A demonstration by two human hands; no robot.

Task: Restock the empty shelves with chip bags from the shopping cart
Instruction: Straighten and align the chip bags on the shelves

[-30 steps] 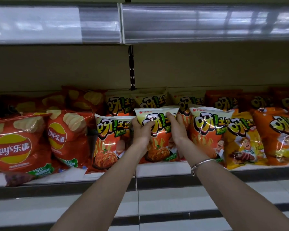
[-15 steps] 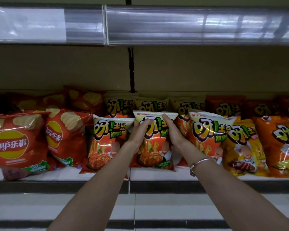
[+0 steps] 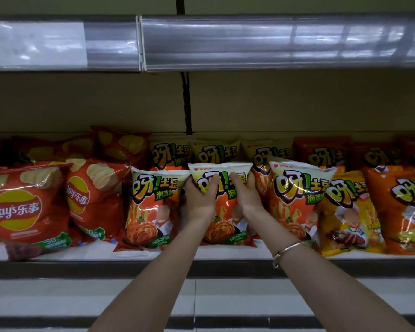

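Fingers (image 3: 211, 185) of both hands grip one chip bag (image 3: 225, 226) by its upper edges.

Head view. My left hand (image 3: 200, 200) wraps the bag's left side and my right hand (image 3: 246, 197) wraps its right side, with thumbs on the printed front and the other fingers curled behind. The bag stands upright in the front row of the shelf (image 3: 225, 254), and its bottom seam looks to be on or just above the shelf surface. It sits between two bags of the same flavour: the left neighbour (image 3: 153, 207) and the right neighbour (image 3: 297, 202), both touching or nearly touching my knuckles. A back row of bags (image 3: 216, 152) stands close behind. Red Lay's bags (image 3: 17, 207) fill the left end of the shelf, and yellow bags (image 3: 350, 212) continue to the right. A bracelet (image 3: 288, 250) circles my right wrist. The price rail (image 3: 249, 41) of the shelf above runs overhead. The shopping cart is not in view.

Step in hand, as I judge it: seating and squaring this bag in its slot, near the end of one placement. The next move calls for letting go gently so the light, air-filled bag does not tip forward. I should then draw both hands straight back without dragging the neighbours, and turn to the cart for another bag.
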